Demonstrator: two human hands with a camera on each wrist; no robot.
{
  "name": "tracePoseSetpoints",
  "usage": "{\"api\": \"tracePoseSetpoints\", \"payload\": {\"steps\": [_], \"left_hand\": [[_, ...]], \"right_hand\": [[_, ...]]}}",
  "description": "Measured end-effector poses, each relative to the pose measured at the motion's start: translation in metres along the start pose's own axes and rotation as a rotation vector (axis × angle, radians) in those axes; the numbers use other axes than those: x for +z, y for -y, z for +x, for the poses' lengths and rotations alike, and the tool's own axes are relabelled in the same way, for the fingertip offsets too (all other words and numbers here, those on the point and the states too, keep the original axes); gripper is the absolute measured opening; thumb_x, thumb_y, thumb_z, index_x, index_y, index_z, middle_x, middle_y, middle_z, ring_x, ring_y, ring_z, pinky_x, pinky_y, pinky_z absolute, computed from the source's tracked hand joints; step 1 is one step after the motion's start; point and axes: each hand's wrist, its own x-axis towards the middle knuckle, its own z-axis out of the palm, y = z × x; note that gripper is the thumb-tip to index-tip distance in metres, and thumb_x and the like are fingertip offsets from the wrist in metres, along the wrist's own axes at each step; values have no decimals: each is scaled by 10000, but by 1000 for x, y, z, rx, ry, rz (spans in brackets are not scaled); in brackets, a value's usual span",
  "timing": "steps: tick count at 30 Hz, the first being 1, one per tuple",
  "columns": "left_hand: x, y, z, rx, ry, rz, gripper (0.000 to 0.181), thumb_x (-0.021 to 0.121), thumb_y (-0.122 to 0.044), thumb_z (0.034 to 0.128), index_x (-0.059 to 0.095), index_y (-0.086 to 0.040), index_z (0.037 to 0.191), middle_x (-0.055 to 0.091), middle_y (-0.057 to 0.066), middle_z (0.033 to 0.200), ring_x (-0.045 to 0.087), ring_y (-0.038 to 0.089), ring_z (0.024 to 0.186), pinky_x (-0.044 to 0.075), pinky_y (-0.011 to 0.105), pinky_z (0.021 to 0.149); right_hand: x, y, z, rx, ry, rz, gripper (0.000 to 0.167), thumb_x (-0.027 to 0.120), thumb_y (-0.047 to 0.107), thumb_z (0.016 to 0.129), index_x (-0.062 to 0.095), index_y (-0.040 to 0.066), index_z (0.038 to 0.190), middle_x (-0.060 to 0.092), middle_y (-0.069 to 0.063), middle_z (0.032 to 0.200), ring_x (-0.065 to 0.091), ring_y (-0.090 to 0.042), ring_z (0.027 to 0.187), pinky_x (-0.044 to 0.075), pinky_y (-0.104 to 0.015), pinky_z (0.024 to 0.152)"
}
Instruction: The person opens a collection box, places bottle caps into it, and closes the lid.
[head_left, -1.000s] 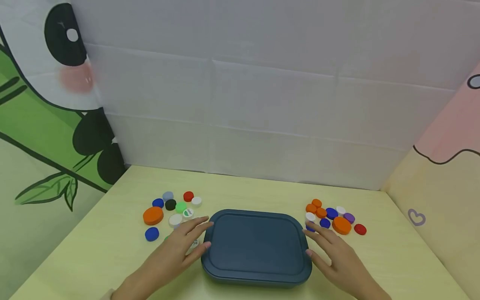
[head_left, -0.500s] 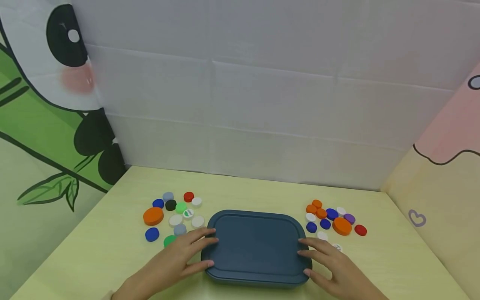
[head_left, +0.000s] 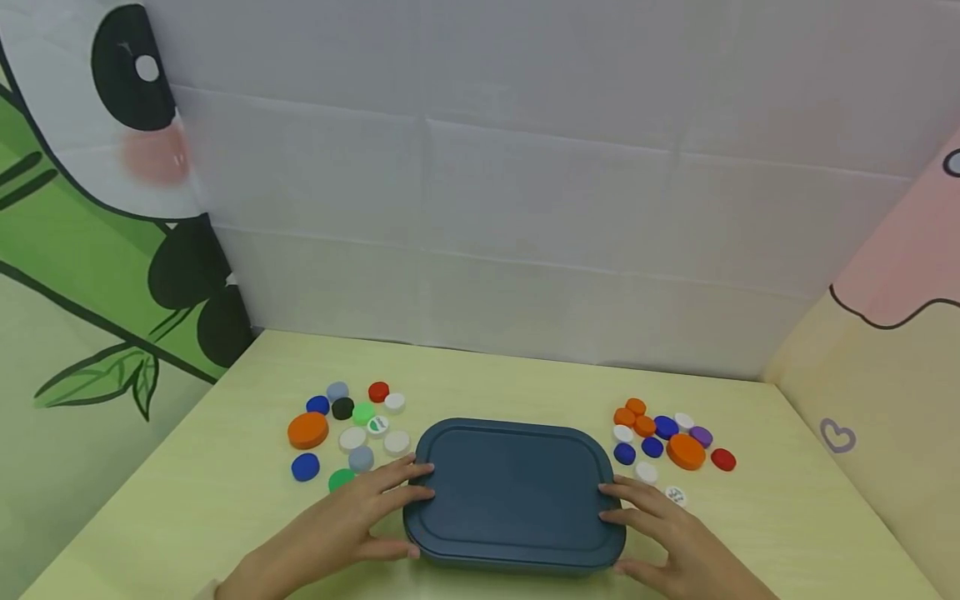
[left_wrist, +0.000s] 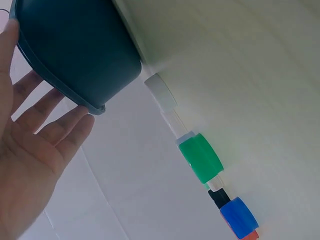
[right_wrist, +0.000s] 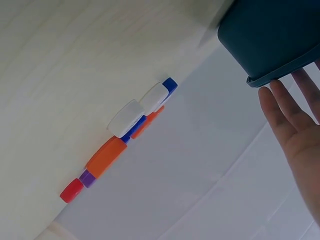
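A dark blue lidded box (head_left: 517, 492) stands on the table, its lid on. At its left side my left hand (head_left: 322, 533) lays its fingertips on the lid's edge, thumb at the near left corner. My right hand (head_left: 682, 537) touches the opposite edge the same way, thumb near the near right corner. The left wrist view has the box (left_wrist: 80, 45) above relaxed, spread fingers of the left hand (left_wrist: 32, 155) at the rim. In the right wrist view, fingers of the right hand (right_wrist: 300, 127) meet the rim of the box (right_wrist: 272, 35). What is inside is hidden.
Several coloured caps, among them a large orange cap (head_left: 307, 431), lie left of the box. Another group, with a large orange cap (head_left: 686, 452) and a red cap (head_left: 723, 459), lies to the right. A white sheet (head_left: 480, 208) hangs behind the table (head_left: 480, 375).
Both hands have come onto the lid's edges from the sides, and their thumbs have shifted down toward the near corners. The box has stayed in place.
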Motion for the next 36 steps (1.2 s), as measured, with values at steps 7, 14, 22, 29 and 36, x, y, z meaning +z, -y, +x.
{"api": "tracePoseSetpoints", "payload": {"steps": [7,14,22,29,36], "left_hand": [[-2,1,-1,62,6,6,561,496,-604,802,534,-282,1260,436,-69,1401,370,265,1319,462,428,924],[-2,1,-1,116,-14,42,510,506,-561,816,582,-247,1212,499,-71,1347,407,294,1289,473,434,907],[-3,2,-1,214,-127,103,443,553,-502,817,623,-215,1147,567,-49,1275,494,291,1215,514,349,853],[-11,1,0,185,-156,-7,389,544,-467,846,608,-238,1153,570,-68,1266,490,275,1221,516,323,851],[-19,1,8,86,-164,-131,376,511,-478,865,598,-261,1160,566,-95,1262,504,210,1216,497,347,884]], "right_hand": [[0,-2,2,-48,-14,-23,470,757,334,709,601,274,1149,543,22,1277,456,-175,1213,535,-366,806],[0,-3,1,-85,-31,-5,480,769,291,694,622,240,1148,563,4,1259,423,-121,1261,541,-320,788],[-2,-4,2,-97,-48,63,461,736,260,732,608,228,1173,572,-2,1253,348,-26,1313,514,-237,832],[-10,-3,5,-56,-75,110,429,704,207,777,586,232,1188,583,-2,1240,444,-53,1238,478,-173,868],[-18,-3,13,-6,-106,126,528,720,28,738,564,185,1217,599,-9,1212,515,-58,1165,414,-56,860]]}}
